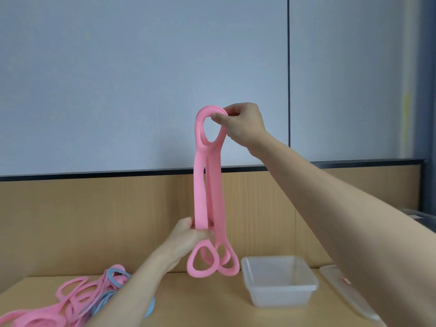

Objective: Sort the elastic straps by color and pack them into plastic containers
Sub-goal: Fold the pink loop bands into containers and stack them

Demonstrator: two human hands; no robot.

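Pink elastic straps (200,192) with loop handles hang upright in front of me. My right hand (243,125) pinches their top loops high up, against the grey wall. My left hand (186,234) grips the bands lower down, just above the bottom loops, which dangle over the table. A pile of pink and blue straps (77,300) lies on the wooden table at the lower left, partly hidden by my left forearm. A clear plastic container (280,293) stands on the table to the right of the hanging straps, with nothing in it.
A clear lid (349,296) lies flat on the table right of the container, partly behind my right forearm. A wooden panel rises behind the table, with a grey wall above it.
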